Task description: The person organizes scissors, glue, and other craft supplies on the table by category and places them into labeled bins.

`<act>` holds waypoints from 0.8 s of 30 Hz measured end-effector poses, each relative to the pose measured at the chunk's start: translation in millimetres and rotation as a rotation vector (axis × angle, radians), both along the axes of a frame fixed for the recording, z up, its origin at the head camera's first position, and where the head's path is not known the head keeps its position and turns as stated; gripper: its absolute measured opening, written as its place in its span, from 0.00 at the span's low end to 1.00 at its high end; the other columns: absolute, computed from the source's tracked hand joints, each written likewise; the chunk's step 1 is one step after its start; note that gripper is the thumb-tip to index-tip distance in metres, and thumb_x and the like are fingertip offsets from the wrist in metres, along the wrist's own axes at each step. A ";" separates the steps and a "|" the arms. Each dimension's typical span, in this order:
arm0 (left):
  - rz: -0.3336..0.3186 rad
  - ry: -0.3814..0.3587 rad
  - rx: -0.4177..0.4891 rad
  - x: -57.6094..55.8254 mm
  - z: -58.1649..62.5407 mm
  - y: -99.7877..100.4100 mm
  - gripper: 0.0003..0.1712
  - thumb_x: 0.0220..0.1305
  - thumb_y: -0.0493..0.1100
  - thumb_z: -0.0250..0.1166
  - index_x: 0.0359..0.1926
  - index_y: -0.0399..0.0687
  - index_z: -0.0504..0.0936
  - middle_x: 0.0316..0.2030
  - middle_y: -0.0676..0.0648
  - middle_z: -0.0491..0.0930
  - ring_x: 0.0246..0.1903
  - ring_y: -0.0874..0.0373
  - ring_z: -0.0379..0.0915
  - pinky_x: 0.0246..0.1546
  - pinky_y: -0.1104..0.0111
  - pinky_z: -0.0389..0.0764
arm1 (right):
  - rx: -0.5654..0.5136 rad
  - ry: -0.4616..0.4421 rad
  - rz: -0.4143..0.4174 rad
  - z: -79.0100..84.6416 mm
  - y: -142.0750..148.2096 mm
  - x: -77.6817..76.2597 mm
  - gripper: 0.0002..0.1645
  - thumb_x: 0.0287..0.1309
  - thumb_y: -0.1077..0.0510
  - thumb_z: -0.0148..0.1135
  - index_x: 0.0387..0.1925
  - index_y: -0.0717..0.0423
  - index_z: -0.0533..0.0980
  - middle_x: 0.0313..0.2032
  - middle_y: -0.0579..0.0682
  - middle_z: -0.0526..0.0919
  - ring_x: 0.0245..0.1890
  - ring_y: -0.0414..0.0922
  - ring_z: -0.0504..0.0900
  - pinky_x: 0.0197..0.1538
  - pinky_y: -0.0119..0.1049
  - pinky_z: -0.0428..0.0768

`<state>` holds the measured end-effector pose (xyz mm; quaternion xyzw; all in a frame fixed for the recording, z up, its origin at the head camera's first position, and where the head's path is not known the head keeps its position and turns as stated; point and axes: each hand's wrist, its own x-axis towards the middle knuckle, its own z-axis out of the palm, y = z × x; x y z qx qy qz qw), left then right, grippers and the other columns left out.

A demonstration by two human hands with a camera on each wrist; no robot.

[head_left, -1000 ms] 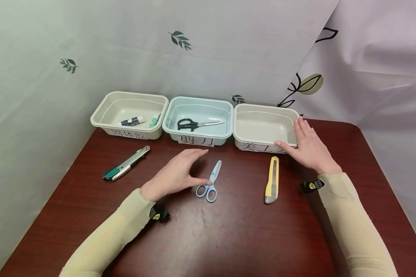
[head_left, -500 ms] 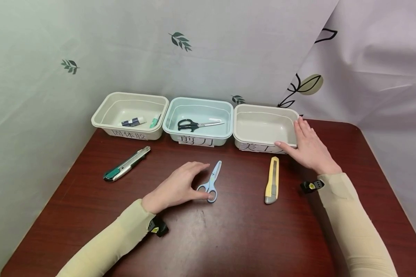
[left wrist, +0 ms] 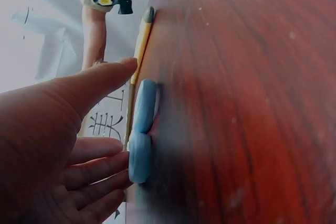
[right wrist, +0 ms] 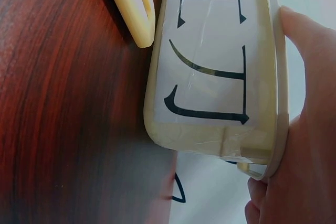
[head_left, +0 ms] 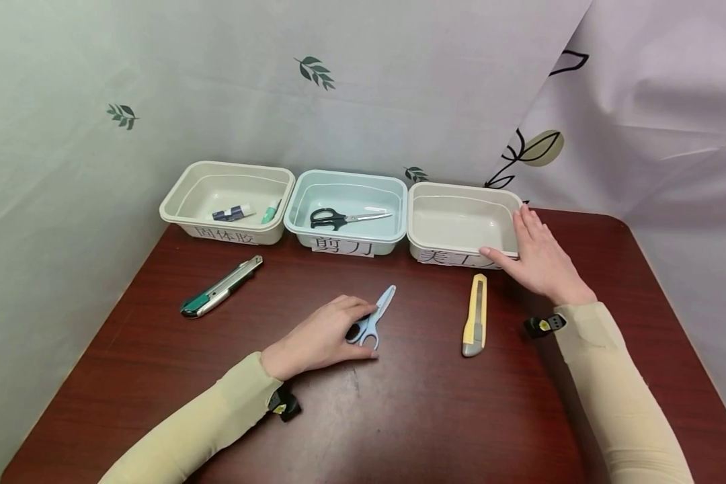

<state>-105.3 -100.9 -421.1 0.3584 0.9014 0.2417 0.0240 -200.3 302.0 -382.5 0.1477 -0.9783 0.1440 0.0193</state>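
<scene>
My left hand [head_left: 320, 336] is low over the table at a pair of light blue scissors [head_left: 371, 328]. Its fingertips meet one side of the handles, while the thumb stands apart on the near side. The left wrist view shows the blue scissor handles [left wrist: 143, 129] edge-on, between the thumb and the fingers. At the right, my right hand [head_left: 544, 259] rests on the corner of an off-white bin [head_left: 460, 249], fingers extended along its side and thumb at the front rim. That bin's label [right wrist: 210, 72] fills much of the right wrist view.
A yellow utility knife [head_left: 475, 316] lies in front of the right bin. A green and silver utility knife [head_left: 220, 287] is at the left. The middle blue bin [head_left: 296, 225] holds black-handled scissors [head_left: 345, 217]; the left bin [head_left: 172, 208] holds glue sticks [head_left: 232, 212].
My left hand has come down and nearer, then right onto the light blue scissors, which have shifted and turned slightly to the right. My right hand has stayed on the bin.
</scene>
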 end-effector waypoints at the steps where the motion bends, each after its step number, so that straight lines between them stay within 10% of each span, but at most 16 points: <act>1: -0.005 0.002 -0.003 0.0 -0.5 0.4 0.44 0.54 0.60 0.78 0.64 0.39 0.78 0.56 0.48 0.79 0.56 0.56 0.72 0.58 0.63 0.73 | 0.000 0.000 0.000 -0.2 0.0 -0.1 0.62 0.69 0.28 0.51 0.76 0.74 0.42 0.78 0.68 0.36 0.78 0.57 0.33 0.76 0.50 0.35; 11: -0.075 -0.007 0.021 -2.9 1.1 -5.8 0.40 0.55 0.50 0.78 0.66 0.42 0.76 0.55 0.51 0.79 0.52 0.61 0.71 0.55 0.65 0.74 | -0.002 -0.001 -0.002 0.2 -0.4 0.1 0.62 0.69 0.29 0.51 0.76 0.74 0.42 0.78 0.68 0.37 0.78 0.56 0.33 0.76 0.50 0.35; 24: 0.023 0.023 -0.099 -17.0 10.8 -24.2 0.36 0.56 0.50 0.78 0.62 0.38 0.80 0.53 0.47 0.78 0.52 0.55 0.73 0.55 0.61 0.75 | -0.004 -0.003 -0.003 0.9 -1.1 0.4 0.62 0.69 0.28 0.51 0.76 0.74 0.42 0.78 0.68 0.36 0.78 0.60 0.36 0.76 0.49 0.36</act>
